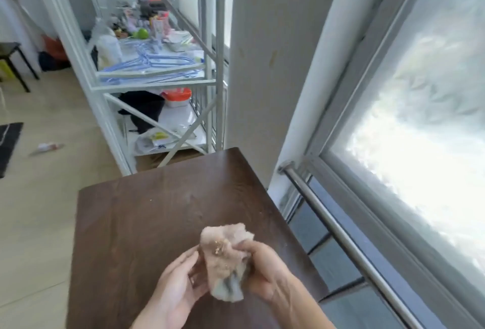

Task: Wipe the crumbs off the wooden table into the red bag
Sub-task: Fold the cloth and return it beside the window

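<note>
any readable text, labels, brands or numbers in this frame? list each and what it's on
None readable.
Packets and bottles on the white shelf unit: print is there, too blurred to read.
Small wrapper on the floor: too blurred.
Cloth held in both hands over the wooden table: crumbs on it, no print visible.

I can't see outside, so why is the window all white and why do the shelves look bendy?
Head view: daylight overexposes the window, washing it out; the wide-angle lens bows the white shelves; both hands and the cloth look slightly motion-blurred.
</note>
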A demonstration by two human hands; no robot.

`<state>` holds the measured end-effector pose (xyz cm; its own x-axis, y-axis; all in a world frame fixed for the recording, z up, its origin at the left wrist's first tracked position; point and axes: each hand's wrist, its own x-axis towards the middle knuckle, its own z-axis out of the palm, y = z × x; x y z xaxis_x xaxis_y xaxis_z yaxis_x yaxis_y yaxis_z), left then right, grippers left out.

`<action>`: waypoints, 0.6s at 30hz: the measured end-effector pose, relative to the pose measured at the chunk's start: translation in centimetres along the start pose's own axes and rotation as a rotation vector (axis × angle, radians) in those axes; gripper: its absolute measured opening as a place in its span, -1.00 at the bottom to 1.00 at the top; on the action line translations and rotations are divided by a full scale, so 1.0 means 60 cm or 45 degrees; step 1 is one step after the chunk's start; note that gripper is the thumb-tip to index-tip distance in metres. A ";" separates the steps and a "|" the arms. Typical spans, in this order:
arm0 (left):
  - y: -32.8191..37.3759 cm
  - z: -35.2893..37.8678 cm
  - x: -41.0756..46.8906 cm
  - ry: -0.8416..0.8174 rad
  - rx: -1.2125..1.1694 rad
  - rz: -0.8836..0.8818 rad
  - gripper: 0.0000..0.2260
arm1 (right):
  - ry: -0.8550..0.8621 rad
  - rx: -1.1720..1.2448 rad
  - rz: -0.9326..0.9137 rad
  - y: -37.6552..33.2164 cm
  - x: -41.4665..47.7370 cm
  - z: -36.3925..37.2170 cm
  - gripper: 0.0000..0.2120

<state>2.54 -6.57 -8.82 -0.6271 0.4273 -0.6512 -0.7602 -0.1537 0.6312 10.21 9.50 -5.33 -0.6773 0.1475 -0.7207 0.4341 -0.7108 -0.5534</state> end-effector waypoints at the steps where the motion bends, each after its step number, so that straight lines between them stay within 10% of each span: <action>1: -0.004 0.031 0.008 0.005 0.037 -0.019 -0.75 | 0.065 -0.014 -0.101 -0.040 -0.016 -0.029 -0.76; 10: -0.027 0.146 0.035 0.100 0.436 0.039 -0.83 | 1.095 -1.416 -0.999 -0.297 -0.028 -0.170 -0.82; 18: -0.049 0.098 0.034 0.235 1.492 0.235 -0.83 | 0.781 -1.684 -0.800 -0.286 0.047 -0.194 -0.93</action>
<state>4.48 -0.03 -9.53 -0.7979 0.3351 -0.5010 -0.1003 0.7459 0.6585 7.78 30.14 -2.72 -0.7499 0.6510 -0.1178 0.5996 0.5936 -0.5367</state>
